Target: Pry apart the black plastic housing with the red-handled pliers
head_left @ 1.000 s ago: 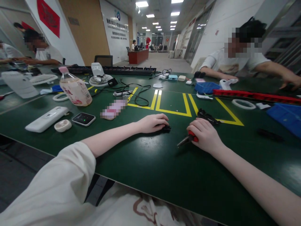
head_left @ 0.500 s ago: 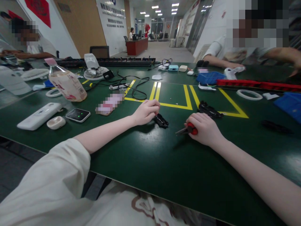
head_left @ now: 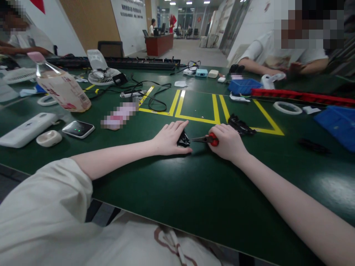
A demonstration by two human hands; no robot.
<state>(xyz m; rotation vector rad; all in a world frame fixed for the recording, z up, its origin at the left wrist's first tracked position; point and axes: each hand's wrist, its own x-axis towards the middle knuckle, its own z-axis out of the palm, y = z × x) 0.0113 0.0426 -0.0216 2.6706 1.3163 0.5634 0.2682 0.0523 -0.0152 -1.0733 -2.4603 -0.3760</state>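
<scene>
My left hand [head_left: 172, 139] lies on the table with thumb and fingers around a small black plastic part [head_left: 183, 140], partly hidden in its grasp. In my right hand [head_left: 227, 143] is a pair of long-nose pliers [head_left: 212, 139] with red handles, the fingers wrapped around them. The slim jaws point left, with their tip close to the right end of the black part; whether they touch I cannot tell. Beyond my right hand another black plastic piece [head_left: 240, 125] rests by the yellow tape.
Left on the green table [head_left: 177, 188] are a bottle [head_left: 65, 88], a white power bank [head_left: 29, 129], a small device [head_left: 78, 128] and a phone [head_left: 119, 115]. Blue bins [head_left: 337, 125], a red strip [head_left: 302, 96] and a tape roll [head_left: 287, 108] lie right. A co-worker [head_left: 277, 55] sits across.
The pliers have swung from pointing down-left to level and come nearer the black part. My left hand's thumb and fingers have spread around that part. The view has shifted slightly.
</scene>
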